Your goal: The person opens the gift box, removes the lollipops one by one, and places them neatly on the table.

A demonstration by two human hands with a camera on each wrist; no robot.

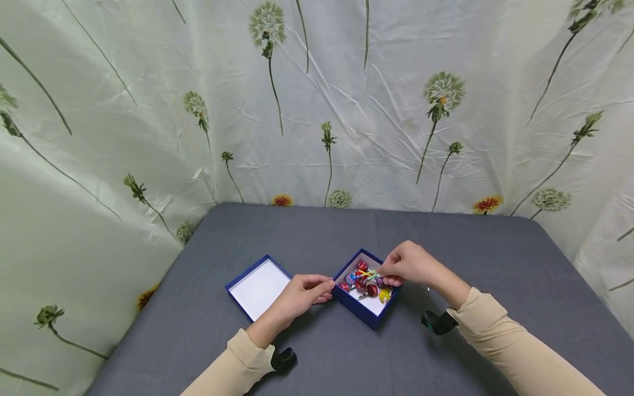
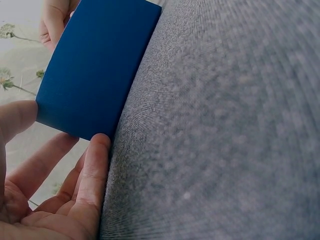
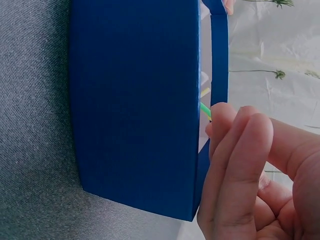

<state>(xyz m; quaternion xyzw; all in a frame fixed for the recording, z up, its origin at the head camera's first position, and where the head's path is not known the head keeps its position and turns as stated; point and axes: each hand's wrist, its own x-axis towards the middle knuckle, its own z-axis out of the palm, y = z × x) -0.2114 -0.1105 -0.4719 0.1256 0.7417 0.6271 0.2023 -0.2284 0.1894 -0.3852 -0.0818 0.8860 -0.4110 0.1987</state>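
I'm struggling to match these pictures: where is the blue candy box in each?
Head: the box, right of centre, below the middle.
Left wrist: the box, upper left.
Right wrist: the box, left of centre, nearly full height.
Shared landmark: grey tabletop, in all three.

Two hands point(image 1: 301, 297) — one box point(image 1: 358, 311), one lid point(image 1: 260, 289) — at least five lollipops point(image 1: 372, 289).

Lollipops point(image 1: 372, 290) in box point(image 1: 358, 309), lid point(image 1: 260, 287) to L, both on tbl point(image 1: 317, 236)
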